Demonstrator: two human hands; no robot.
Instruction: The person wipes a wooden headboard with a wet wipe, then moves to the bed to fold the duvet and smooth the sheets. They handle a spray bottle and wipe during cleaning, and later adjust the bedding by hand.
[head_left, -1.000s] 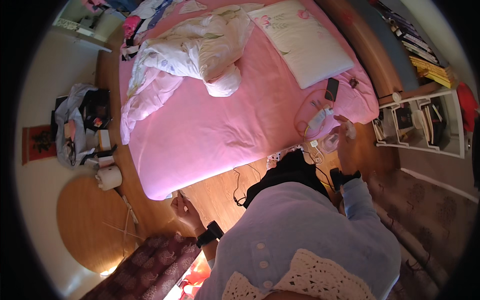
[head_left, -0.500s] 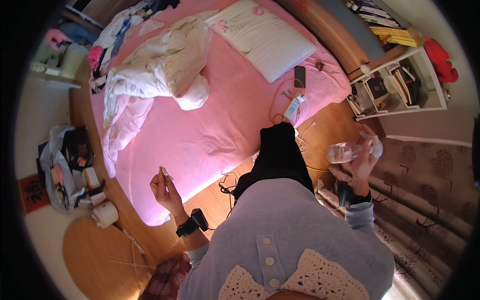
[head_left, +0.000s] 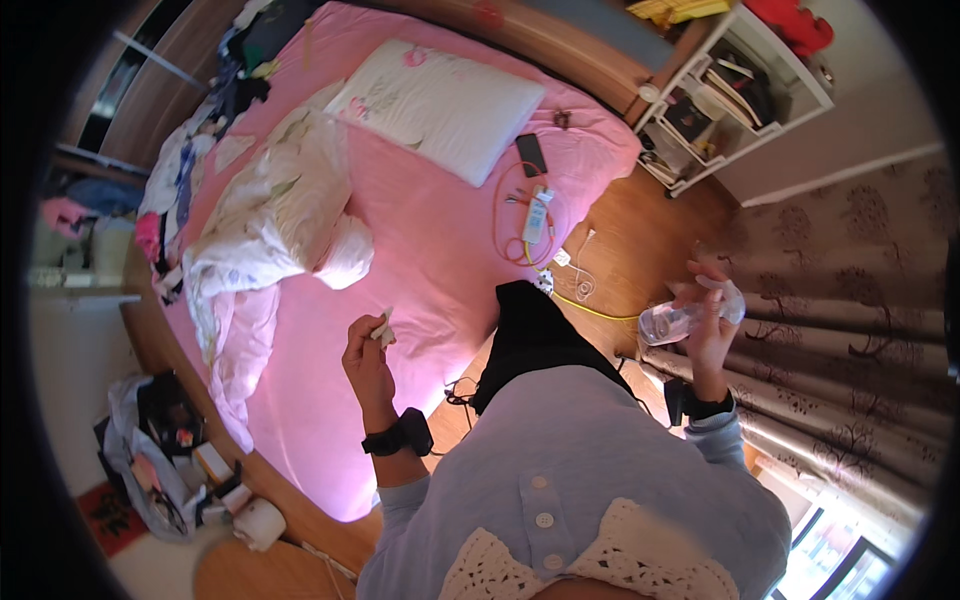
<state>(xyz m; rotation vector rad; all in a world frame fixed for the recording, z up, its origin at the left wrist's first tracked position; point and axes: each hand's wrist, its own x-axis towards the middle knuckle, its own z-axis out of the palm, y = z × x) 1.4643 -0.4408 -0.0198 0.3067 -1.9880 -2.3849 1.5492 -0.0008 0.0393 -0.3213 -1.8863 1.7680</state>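
Your right grip curls around a clear bottle; your left grip pinches a small white scrap. Both are in hand, neither set down.

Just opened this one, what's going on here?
A person beside a bed with a pink sheet has both hands occupied. The left hand pinches a small, crumpled white piece, its material unclear. The right hand holds a clear container near the patterned curtain. A white pillow and a dark phone lie on the bed.
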